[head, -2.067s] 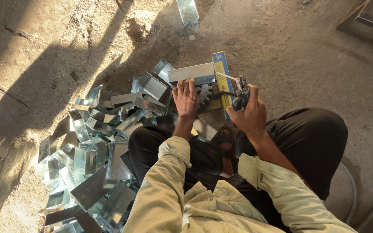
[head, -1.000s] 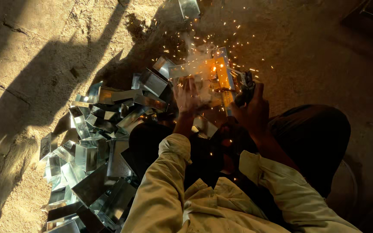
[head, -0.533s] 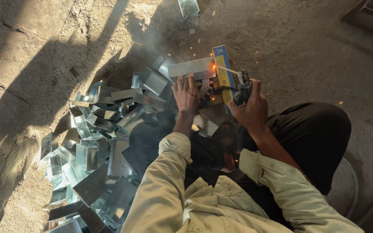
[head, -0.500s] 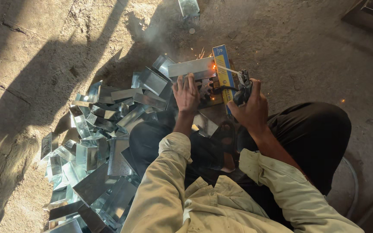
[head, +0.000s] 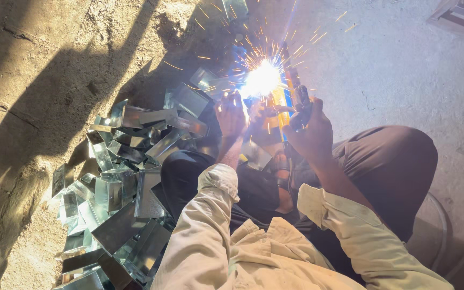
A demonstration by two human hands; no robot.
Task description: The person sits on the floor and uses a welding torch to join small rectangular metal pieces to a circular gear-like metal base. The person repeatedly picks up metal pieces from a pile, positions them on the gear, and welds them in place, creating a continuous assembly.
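1. While sparks fly off the weld spot (head: 262,79), your right hand (head: 311,130) is wrapped tight around the dark electrode holder (head: 301,105).
2. Your left hand (head: 231,114) presses flat on the metal piece (head: 217,86), just beside the flash.
3. Cut metal sections (head: 127,177) sit piled left of your knee.

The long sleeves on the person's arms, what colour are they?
The long sleeves are a pale cream or beige, creased cloth, seen best in the head view.

Glare from the welding flash (head: 261,80) hides the workpiece and the left hand's (head: 231,114) fingertips, while the pile of metal pieces (head: 119,198) is cut off at the bottom edge.
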